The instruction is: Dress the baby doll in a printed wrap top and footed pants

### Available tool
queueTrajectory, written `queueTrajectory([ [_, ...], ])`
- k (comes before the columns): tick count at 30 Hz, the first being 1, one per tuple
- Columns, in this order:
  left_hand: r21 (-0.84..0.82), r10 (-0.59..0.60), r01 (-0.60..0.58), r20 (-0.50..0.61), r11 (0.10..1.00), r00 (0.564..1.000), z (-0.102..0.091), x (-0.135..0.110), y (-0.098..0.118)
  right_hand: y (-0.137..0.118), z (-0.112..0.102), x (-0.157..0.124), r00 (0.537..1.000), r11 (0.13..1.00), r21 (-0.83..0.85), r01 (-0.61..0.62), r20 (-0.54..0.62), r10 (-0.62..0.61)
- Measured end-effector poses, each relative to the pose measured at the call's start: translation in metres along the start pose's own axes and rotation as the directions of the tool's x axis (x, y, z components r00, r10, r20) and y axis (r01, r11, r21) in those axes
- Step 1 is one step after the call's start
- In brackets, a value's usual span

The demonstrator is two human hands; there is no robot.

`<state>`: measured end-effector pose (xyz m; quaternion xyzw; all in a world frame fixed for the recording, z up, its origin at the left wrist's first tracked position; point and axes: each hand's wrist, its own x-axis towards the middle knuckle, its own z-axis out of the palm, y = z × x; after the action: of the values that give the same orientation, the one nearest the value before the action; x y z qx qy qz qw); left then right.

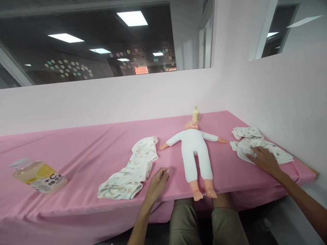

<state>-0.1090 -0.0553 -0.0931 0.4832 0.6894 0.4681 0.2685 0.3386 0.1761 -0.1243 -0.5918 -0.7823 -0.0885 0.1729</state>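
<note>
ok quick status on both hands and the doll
Right hand on patterned cloth; left hand loosely curled beside doll. Doll on its back, arms spread. Nothing lying over it.

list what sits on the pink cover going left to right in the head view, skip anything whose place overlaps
Large labelled bottle → patterned baby garment → white-bodied doll → crumpled patterned cloths

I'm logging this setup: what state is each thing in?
Baby doll: face up, arms spread
Left patterned baby clothes: rumpled
Right patterned baby clothes: rumpled, right hand on them
Left hand: fingers loosely curled
Pump bottle: upright
Large vitamin-C bottle: cap on
Pink tablecloth: spread, creased
Ceiling lights: lit
</note>
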Motion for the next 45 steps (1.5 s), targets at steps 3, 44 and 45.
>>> queueTrajectory([
  [3,0.046,0.029,-0.022,-0.143,0.999,0.989,-0.001,0.002,-0.004,0.002,0.002,-0.003,1.0,1.0,-0.015,-0.002,-0.019,0.001],
  [44,0.876,0.427,0.225,-0.415,0.428,0.803,-0.036,-0.03,-0.037,0.011,0.02,-0.005,0.977,1.0,-0.002,-0.012,-0.211,0.011],
  [45,0.879,0.37,0.257,-0.412,0.401,0.833,-0.042,-0.032,-0.038,0.01,0.02,-0.005,0.978,1.0,0.001,-0.012,-0.209,0.012],
])
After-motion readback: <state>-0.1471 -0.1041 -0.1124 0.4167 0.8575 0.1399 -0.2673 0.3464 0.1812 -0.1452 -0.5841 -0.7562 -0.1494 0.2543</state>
